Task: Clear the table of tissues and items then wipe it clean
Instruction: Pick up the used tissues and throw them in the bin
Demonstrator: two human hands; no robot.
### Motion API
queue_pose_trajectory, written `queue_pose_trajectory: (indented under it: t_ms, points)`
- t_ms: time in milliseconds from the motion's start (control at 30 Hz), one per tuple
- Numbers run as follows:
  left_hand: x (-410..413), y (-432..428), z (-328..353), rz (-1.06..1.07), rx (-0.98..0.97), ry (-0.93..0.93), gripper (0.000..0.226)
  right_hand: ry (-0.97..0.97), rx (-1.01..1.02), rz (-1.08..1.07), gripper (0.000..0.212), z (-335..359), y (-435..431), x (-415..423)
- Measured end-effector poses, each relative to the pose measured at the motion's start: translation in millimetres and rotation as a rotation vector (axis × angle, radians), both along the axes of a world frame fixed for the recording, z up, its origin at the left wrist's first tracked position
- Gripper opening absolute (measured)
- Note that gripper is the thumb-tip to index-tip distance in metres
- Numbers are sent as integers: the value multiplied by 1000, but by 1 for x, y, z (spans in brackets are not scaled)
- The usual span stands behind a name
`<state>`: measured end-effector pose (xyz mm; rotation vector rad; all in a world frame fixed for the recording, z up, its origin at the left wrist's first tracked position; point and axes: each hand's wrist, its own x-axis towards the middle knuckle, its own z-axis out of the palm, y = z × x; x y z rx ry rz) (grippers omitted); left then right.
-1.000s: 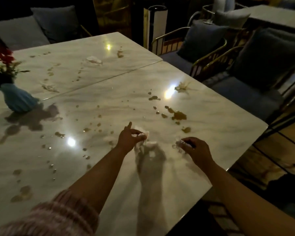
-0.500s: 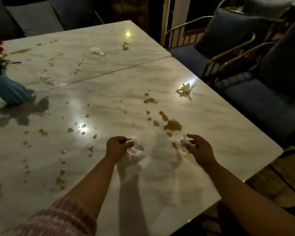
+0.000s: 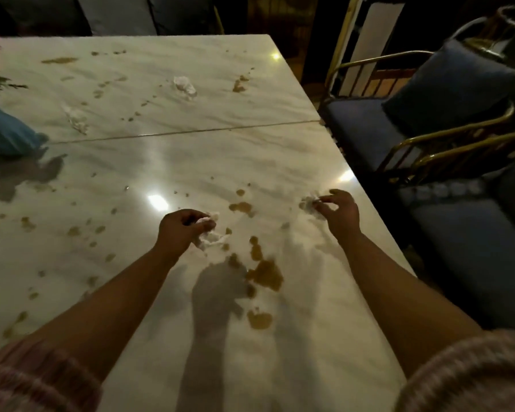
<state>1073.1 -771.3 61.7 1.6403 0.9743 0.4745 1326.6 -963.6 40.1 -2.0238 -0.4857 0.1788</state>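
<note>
The white marble table [image 3: 161, 162] is spattered with brown spills, the largest puddle [image 3: 265, 274] lying between my forearms. My left hand [image 3: 180, 230] is closed around a crumpled white tissue [image 3: 211, 237] just above the tabletop. My right hand [image 3: 341, 214] is near the table's right edge, its thumb and fingertips pinching a small crumpled tissue [image 3: 308, 204] that rests on the marble. Two more crumpled tissues lie on the far half: one [image 3: 185, 84] toward the middle, one [image 3: 77, 119] to the left.
A blue vase [image 3: 9, 133] with red flowers stands at the left edge. Gold-framed chairs [image 3: 446, 135] with dark blue cushions [image 3: 455, 81] line the table's right side. A seam [image 3: 191, 132] joins the two tabletops. More brown spots dot the left part.
My right hand has moved forward and right to the tissue near the table edge. My left hand kept its tissue and shifted forward past the large puddle. The view has moved forward.
</note>
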Motion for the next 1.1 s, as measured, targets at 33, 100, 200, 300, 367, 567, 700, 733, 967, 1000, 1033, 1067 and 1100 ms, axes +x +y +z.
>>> queue_pose_trajectory:
  t_ms: [33,100,200,300,367,567,700,733,967,1000,1033,1067,1100]
  points:
    - [8,-2,0,17,-2,5,13,21,-26,28,24,-3,7,16]
    - [21,-9,-1,27,-5,15,11,53,-98,57,24,-13,19,42]
    - [29,-21,-5,66,-27,14,12,117,-185,117,34,-29,30,61]
    - [28,-33,-12,93,-39,18,13,70,-300,182,29,-49,28,56]
    - [26,-39,-15,104,-48,28,12,7,-296,156,28,-63,19,47]
    - [24,-56,-9,28,-36,65,15,-54,-365,154,22,-48,-18,29]
    - [25,-72,9,-100,-6,54,11,355,-81,68,26,-11,-50,13]
    - [25,-78,13,-129,-2,55,10,424,2,37,26,-2,-63,1]
    - [51,-135,12,-457,90,124,6,565,292,-261,9,22,-175,-82]
    - [59,-149,12,-504,104,127,6,553,308,-303,10,21,-194,-90]
    - [66,-166,11,-554,101,120,6,543,309,-344,15,21,-215,-98]
    - [73,-184,10,-606,92,116,4,536,299,-387,18,21,-237,-107]
    - [78,-201,9,-655,95,109,3,534,281,-425,20,20,-256,-113]
